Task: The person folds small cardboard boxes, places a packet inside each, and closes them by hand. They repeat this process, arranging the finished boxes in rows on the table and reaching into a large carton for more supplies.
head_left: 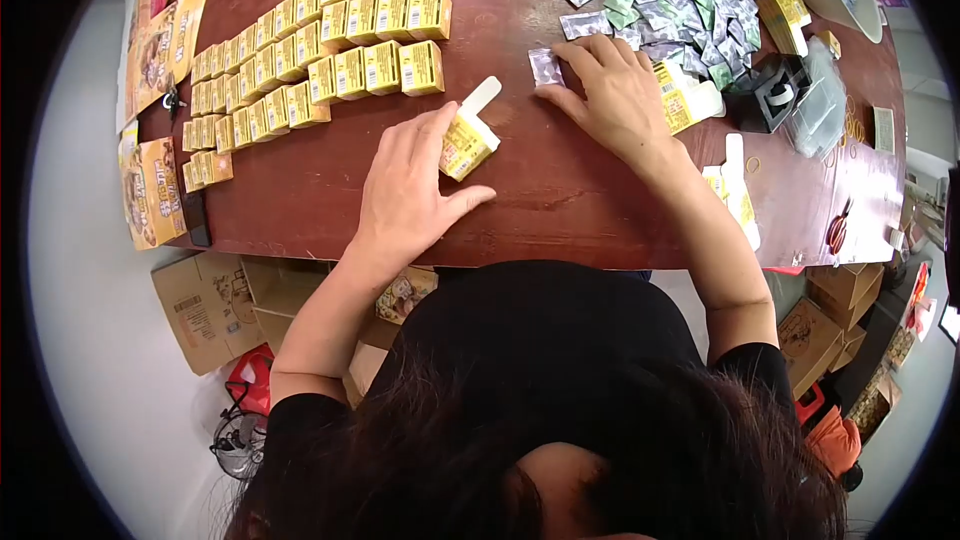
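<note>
A small yellow box [468, 144], its white top flap raised, is beside my left hand [410, 175]. The fingers lie along its far left side, while the thumb stretches away from it toward the table's front edge. My right hand [615, 95] has its thumb and index finger at opposite edges of a small silvery-purple sachet [545, 68]. Behind that hand spreads a heap of purple and green sachets [690, 15]. Partly hidden by the right wrist, a yellow carton [682, 100] with a white open flap lies on the table.
Rows of closed yellow boxes [345, 75] fill the left side. At the right are a tape dispenser [770, 95], flattened cartons [775, 10], a clear plastic bag [815, 105], another yellow carton [735, 195] and scissors [839, 230]. A white tub [865, 15] stands at the back right.
</note>
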Demonstrator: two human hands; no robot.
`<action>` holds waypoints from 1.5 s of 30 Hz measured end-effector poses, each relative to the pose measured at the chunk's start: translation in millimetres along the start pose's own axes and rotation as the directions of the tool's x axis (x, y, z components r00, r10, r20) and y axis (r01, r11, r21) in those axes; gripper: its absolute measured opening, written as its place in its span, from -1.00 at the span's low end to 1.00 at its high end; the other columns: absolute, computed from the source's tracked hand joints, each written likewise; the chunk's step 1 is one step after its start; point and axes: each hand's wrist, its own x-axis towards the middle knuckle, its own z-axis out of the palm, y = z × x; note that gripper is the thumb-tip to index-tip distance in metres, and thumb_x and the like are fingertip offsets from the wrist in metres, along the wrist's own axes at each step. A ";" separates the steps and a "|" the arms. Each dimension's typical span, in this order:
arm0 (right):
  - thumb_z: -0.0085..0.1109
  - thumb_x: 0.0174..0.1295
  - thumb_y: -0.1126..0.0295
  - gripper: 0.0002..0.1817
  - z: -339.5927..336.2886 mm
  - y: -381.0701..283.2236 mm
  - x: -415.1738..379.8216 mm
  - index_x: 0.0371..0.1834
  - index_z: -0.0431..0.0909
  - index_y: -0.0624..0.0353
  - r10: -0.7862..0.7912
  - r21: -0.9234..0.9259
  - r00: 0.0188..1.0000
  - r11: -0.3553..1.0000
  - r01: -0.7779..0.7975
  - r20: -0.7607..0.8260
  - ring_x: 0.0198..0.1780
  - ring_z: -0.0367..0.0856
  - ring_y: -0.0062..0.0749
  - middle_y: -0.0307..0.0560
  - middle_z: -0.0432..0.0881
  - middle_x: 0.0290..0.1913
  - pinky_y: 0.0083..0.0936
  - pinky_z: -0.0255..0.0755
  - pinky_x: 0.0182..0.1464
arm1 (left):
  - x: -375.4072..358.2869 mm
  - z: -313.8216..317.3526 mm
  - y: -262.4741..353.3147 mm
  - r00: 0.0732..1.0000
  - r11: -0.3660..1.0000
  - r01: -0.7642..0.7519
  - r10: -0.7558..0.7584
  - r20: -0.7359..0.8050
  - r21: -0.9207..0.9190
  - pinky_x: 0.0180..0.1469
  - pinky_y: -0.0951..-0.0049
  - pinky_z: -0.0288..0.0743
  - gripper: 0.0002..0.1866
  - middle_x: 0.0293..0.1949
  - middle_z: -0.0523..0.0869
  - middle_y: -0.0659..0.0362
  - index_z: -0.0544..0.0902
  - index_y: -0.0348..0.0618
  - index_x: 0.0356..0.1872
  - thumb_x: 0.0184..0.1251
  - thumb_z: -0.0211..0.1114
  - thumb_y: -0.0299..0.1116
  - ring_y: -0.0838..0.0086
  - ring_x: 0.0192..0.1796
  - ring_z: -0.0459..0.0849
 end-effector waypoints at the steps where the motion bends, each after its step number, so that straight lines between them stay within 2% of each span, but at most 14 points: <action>1: 0.35 0.27 0.17 -0.72 1.0 -1.3 -0.2 -0.06 0.71 0.05 -0.005 0.004 1.000 1.000 0.005 0.006 -0.02 0.65 -0.13 -0.11 0.69 -0.16 -0.19 0.48 0.07 | -2.1 2.8 -3.6 0.996 0.998 0.062 -0.063 0.066 0.013 0.29 0.15 0.51 -0.18 0.19 0.63 -0.05 0.43 -0.22 0.40 0.08 0.61 -0.30 0.05 0.28 0.56; 4: 0.36 0.25 0.13 -0.68 8.3 -4.0 8.2 -0.07 0.69 0.09 0.020 -0.043 0.998 0.999 -0.017 0.066 -0.01 0.67 -0.08 -0.06 0.70 -0.15 -0.17 0.49 0.09 | -2.4 9.5 -4.8 0.994 0.996 0.084 -0.087 0.063 0.037 0.27 0.22 0.52 -0.32 0.18 0.63 -0.03 0.48 -0.20 0.34 0.18 0.54 -0.37 0.14 0.26 0.59; 6: 0.35 0.26 0.13 -0.68 14.2 -1.8 13.8 -0.10 0.67 0.13 0.092 -0.021 0.985 0.996 -0.090 0.144 0.00 0.69 -0.04 -0.01 0.73 -0.13 -0.13 0.51 0.08 | 1.5 12.5 0.8 0.987 0.867 0.108 -0.150 -0.049 -0.487 0.32 0.27 0.51 -0.44 0.19 0.63 0.00 0.47 -0.21 0.25 0.24 0.47 -0.50 0.19 0.26 0.60; 8: 0.36 0.26 0.15 -0.70 16.8 1.9 14.9 -0.12 0.68 0.14 0.109 -0.004 0.981 0.994 -0.110 0.158 -0.06 0.70 -0.03 -0.01 0.74 -0.19 -0.16 0.53 0.02 | 7.1 19.3 14.8 0.977 0.496 -0.026 -0.170 -0.127 -0.868 0.38 0.27 0.48 -0.48 0.24 0.62 0.03 0.43 -0.19 0.18 0.24 0.44 -0.59 0.21 0.32 0.59; 12: 0.38 0.27 0.19 -0.75 -3.0 3.9 17.0 -0.20 0.70 0.15 0.229 0.160 0.871 0.932 -0.325 0.435 -0.21 0.72 -0.05 -0.02 0.74 -0.31 -0.25 0.56 -0.10 | 10.6 60.5 -12.3 0.994 0.870 0.022 -0.072 -0.083 -0.493 0.42 0.13 0.41 -0.41 0.31 0.64 0.09 0.50 -0.16 0.21 0.17 0.57 -0.44 0.12 0.48 0.47; 15: 0.40 0.26 0.23 -0.80 -37.1 -8.4 13.2 -0.28 0.69 0.11 0.353 0.318 0.850 0.815 -0.485 0.391 -0.08 0.69 -0.07 -0.08 0.74 -0.18 -0.21 0.52 0.03 | 10.3 60.0 -8.5 0.991 0.955 -0.039 -0.002 -0.137 -0.296 0.42 0.14 0.37 -0.39 0.27 0.67 0.09 0.55 -0.16 0.27 0.18 0.56 -0.39 0.13 0.46 0.49; 16: 0.40 0.26 0.23 -0.80 -47.5 -13.4 9.5 -0.28 0.69 0.11 0.349 0.314 0.848 0.817 -0.484 0.399 -0.08 0.69 -0.07 -0.08 0.74 -0.18 -0.21 0.52 0.03 | 8.5 59.5 -6.8 0.990 0.953 -0.031 -0.011 -0.137 -0.301 0.42 0.14 0.37 -0.39 0.27 0.67 0.09 0.55 -0.16 0.27 0.18 0.56 -0.39 0.13 0.46 0.49; 18: 0.46 0.22 0.36 -0.85 -65.5 -22.2 1.3 -0.26 0.70 0.15 0.088 0.553 0.996 0.830 -0.074 0.002 -0.07 0.64 -0.23 -0.10 0.70 -0.15 -0.33 0.50 0.05 | 8.7 55.0 -2.5 0.988 0.948 0.018 -0.066 -0.140 -0.318 0.32 0.25 0.51 -0.39 0.25 0.67 -0.05 0.56 -0.27 0.29 0.22 0.56 -0.39 0.19 0.33 0.61; 20: 0.50 0.17 0.41 -0.85 -72.0 -38.3 -4.3 -0.28 0.70 0.13 -0.016 0.536 1.000 0.844 0.024 -0.019 0.14 0.55 -0.20 -0.11 0.63 0.07 -0.29 0.44 0.17 | 13.1 46.0 9.4 0.989 0.909 0.036 -0.091 -0.114 -0.416 0.31 0.26 0.52 -0.37 0.22 0.67 -0.05 0.55 -0.29 0.31 0.21 0.56 -0.42 0.20 0.29 0.64; 28: 0.52 0.16 0.25 -0.74 -70.4 -43.9 -3.5 -0.11 0.75 0.02 -0.133 0.107 0.990 0.985 0.137 -0.039 0.39 0.40 0.07 0.00 0.51 0.38 -0.09 0.40 0.32 | 16.9 31.9 23.5 0.995 0.876 -0.022 -0.027 -0.094 -0.482 0.26 0.29 0.59 -0.33 0.17 0.68 -0.02 0.50 -0.37 0.36 0.22 0.54 -0.50 0.26 0.20 0.70; 31: 0.54 0.13 0.11 -0.57 -75.1 -43.9 -3.2 0.05 0.73 -0.06 -0.024 0.289 0.990 0.955 0.063 -0.136 0.46 0.34 0.11 0.08 0.39 0.49 -0.02 0.32 0.41 | 20.0 35.1 22.1 0.990 0.736 0.068 -0.133 -0.046 -0.673 0.31 0.25 0.56 -0.25 0.27 0.61 -0.05 0.37 -0.35 0.44 0.24 0.51 -0.54 0.25 0.25 0.66; 34: 0.56 0.09 -0.01 -0.45 -86.5 -39.9 -7.5 0.13 0.69 -0.09 -0.128 0.327 0.989 0.934 0.146 -0.077 0.50 0.29 0.14 0.12 0.30 0.54 0.05 0.23 0.48 | 24.7 27.3 27.2 0.962 0.772 -0.159 -0.021 -0.274 -0.616 0.18 0.34 0.66 -0.27 0.17 0.68 -0.07 0.31 -0.26 0.37 0.21 0.52 -0.57 0.27 0.20 0.71; 39: 0.48 0.00 -0.27 -0.40 -93.1 -40.7 -15.3 0.02 0.70 -0.19 -0.221 0.039 0.969 0.975 0.218 0.112 0.60 0.13 0.11 0.05 0.22 0.60 0.29 0.07 0.52 | 29.7 26.6 26.0 0.941 0.771 -0.296 0.132 -0.313 -0.564 0.19 0.34 0.65 -0.31 0.17 0.69 -0.02 0.41 -0.24 0.30 0.17 0.58 -0.55 0.30 0.19 0.72; 45: 0.56 0.05 -0.10 -0.31 -88.8 -28.5 -14.4 0.18 0.59 -0.01 -0.136 0.376 0.979 0.908 0.184 -0.151 0.48 0.36 0.07 0.11 0.37 0.48 0.04 0.33 0.44 | 35.0 23.9 33.2 0.932 0.731 -0.326 0.140 -0.335 -0.599 0.17 0.36 0.65 -0.36 0.15 0.70 0.00 0.50 -0.22 0.25 0.14 0.60 -0.53 0.28 0.15 0.73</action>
